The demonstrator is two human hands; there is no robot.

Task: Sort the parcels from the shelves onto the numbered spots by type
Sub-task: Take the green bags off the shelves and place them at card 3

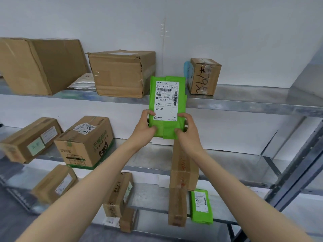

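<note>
I have both hands up in front of the shelves, clamped on a green parcel (167,105) that I hold upright between them, clear of any shelf board. My left hand (145,125) grips its lower left edge, thumb lying over the front near the bottom corner of the white shipping label (166,100), and my right hand (186,127) grips the lower right edge the same way, fingers wrapped behind the soft bag. The label faces me with its barcodes and printed text the right way up. Just above and to the left of my left hand a medium cardboard box (120,74) stands on the top shelf (244,100), with a white padded mailer (83,81) tucked beside it and a larger brown box (40,65) farther left. Above and to the right of my right hand sits a small taped box (203,75) with black marker writing on its side. Level with my left forearm, on the middle shelf, there is a printed carton (85,142) with green lettering and a flatter box (29,138) beyond it. Directly under my right wrist a tall narrow carton (183,166) stands on end, and below it, on a lower shelf, a second green parcel (201,206) lies beside another brown box (176,206).
</note>
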